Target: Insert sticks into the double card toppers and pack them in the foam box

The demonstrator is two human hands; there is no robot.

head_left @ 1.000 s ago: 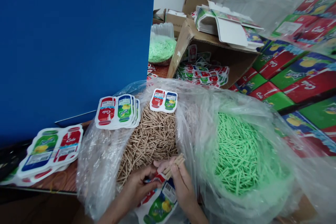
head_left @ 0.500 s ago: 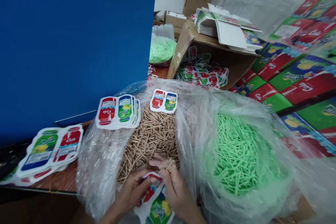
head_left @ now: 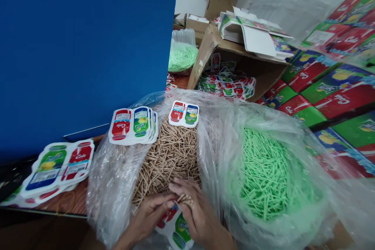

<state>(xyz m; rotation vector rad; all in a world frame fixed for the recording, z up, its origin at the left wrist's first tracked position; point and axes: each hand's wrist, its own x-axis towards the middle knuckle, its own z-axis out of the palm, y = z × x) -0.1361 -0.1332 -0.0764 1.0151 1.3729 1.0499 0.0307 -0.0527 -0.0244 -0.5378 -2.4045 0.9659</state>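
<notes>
Low in the view, my left hand (head_left: 152, 213) is closed, thumb and forefinger pinching at the upper edge of a printed red-and-green double-jar packet (head_left: 183, 229). Against the other side of that packet lies my right hand (head_left: 202, 216). It is closed around several short brown sticks (head_left: 186, 200), whose ends poke out between the fingers. The two hands' fingertips meet at the packet's top, hiding its mouth. Just beyond them a clear plastic bag (head_left: 109, 187) lies open, full of loose brown sticks (head_left: 170, 152).
One packet (head_left: 184, 114) lies at the brown sticks' far edge. Packet stacks lie at left, one on the bag (head_left: 131, 125), one on the table (head_left: 58, 168). At right is a bag of green sticks (head_left: 263, 175). Behind are a carton (head_left: 205, 52) of packets, printed boxes (head_left: 336, 90) and a blue panel (head_left: 82, 47).
My left fingers have moved up and right to meet the right hand's sticks. The packet has tilted and sits lower behind the hands. The view has shifted slightly.
</notes>
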